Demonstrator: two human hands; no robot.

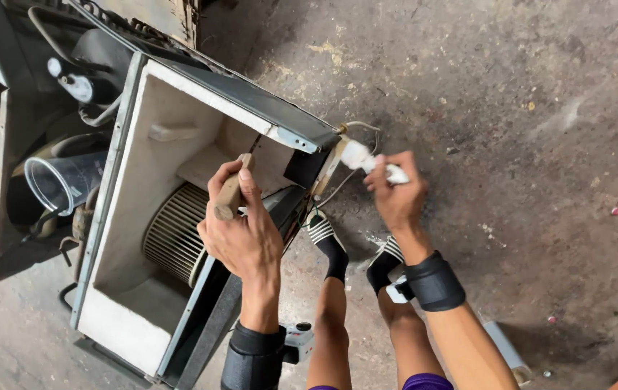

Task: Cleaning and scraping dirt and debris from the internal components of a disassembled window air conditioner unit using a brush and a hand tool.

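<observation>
Seen from above: left hand (240,235) closed around a wooden tool handle (229,193) over the opened air-conditioner casing (179,123), just above the ribbed blower wheel (174,232). Right hand (396,195) pinching a white connector (367,160) on thin wires (338,189) at the casing's outer corner — grip tight on both. Likely mid-dismantling, the wiring being freed; steady pull and a braced casing probably called for. Sandalled feet (327,242) planted on the stained concrete floor (526,108).
</observation>
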